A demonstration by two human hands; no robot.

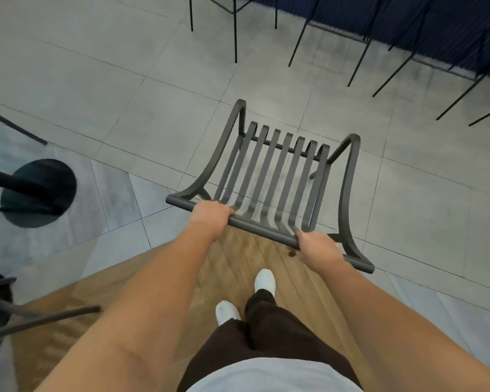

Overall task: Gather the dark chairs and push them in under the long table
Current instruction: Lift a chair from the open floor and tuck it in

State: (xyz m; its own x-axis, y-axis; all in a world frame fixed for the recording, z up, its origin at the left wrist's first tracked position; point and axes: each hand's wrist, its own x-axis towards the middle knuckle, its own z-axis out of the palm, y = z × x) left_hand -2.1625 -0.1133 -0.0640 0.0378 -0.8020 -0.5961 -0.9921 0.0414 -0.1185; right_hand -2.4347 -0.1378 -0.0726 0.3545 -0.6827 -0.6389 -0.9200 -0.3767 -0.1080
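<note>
A dark metal chair with a slatted seat and curved armrests is right in front of me, seen from above, over the grey tiled floor. My left hand grips the left part of its top back rail. My right hand grips the same rail toward its right end. The chair's legs are mostly hidden under the seat. The long table is not clearly in view; several thin black legs stand at the top right before a dark blue ribbed wall.
A round black pedestal base with its post stands at the left. Dark chair parts reach in at the lower left. I stand on a wooden floor patch; grey tiles spread ahead.
</note>
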